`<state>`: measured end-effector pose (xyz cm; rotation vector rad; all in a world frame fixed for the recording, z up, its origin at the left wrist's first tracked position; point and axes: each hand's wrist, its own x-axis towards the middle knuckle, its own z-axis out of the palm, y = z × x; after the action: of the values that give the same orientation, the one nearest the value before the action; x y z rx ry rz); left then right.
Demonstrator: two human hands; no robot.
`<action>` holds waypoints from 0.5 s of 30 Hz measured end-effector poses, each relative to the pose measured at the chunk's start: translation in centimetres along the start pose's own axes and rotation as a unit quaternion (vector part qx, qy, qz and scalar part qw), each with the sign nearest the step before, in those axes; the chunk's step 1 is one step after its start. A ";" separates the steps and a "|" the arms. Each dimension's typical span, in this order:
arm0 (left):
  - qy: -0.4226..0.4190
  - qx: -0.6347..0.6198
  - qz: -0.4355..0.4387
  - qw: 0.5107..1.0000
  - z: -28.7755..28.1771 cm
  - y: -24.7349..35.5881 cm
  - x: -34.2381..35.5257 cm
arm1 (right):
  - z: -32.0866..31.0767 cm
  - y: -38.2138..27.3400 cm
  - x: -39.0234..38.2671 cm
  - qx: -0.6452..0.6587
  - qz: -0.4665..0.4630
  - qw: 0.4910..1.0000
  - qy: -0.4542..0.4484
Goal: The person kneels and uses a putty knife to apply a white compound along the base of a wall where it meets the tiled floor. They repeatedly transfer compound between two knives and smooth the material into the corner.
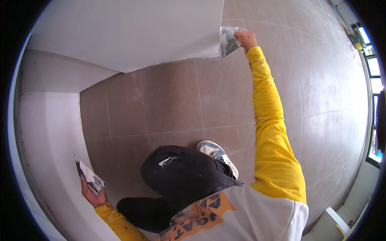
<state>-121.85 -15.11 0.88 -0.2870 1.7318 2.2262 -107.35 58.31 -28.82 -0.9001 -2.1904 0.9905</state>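
Note:
In my right hand (pixel 247 39), a wide metal scraper (pixel 228 40) smeared with grey-white paste is held at the vertical edge of a white wall block (pixel 140 32), near its lower corner; the hand is a little blurred. My left hand (pixel 92 190), low on the left beside a white wall surface (pixel 48 128), grips a second metal blade (pixel 89 172) loaded with white paste, its tip pointing up. Both arms are in yellow sleeves with paste stains.
Brown tiled floor (pixel 173 96) spreads below and to the right. My bent legs and a sneaker (pixel 217 154) are at lower middle. Windows (pixel 372 66) line the far right, and white boards (pixel 335 219) stand at lower right.

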 end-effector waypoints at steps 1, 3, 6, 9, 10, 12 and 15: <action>0.000 -0.001 -0.001 1.000 -0.1 0.0 0.0 | -0.9 0.1 -0.1 -0.092 -0.029 0.995 -0.009; -0.003 -0.004 -0.002 1.000 -0.2 0.0 0.1 | -1.4 1.0 -0.6 -0.357 -0.171 0.918 0.001; 0.027 -0.018 -0.003 0.999 0.0 -0.2 0.3 | 1.3 3.3 -2.2 -0.150 0.086 0.983 -0.067; 0.035 -0.017 -0.010 0.999 0.1 -0.2 0.4 | 4.5 4.7 -3.5 -0.270 0.003 0.955 -0.125; -0.007 -0.016 -0.012 1.000 0.1 -0.2 0.4 | 5.3 4.5 -3.6 -0.365 -0.034 0.916 -0.162; -0.013 -0.016 -0.010 1.000 -0.2 -0.2 0.4 | 5.7 3.0 -3.3 -0.362 -0.097 0.912 -0.165; -0.033 -0.009 0.000 0.999 -1.3 -0.1 0.6 | 3.8 -1.3 -2.7 -0.227 -0.051 0.972 -0.026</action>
<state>-122.42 -16.24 0.22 -0.2153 1.6783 2.2261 -108.85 54.01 -30.57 -0.9522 -2.5326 0.4717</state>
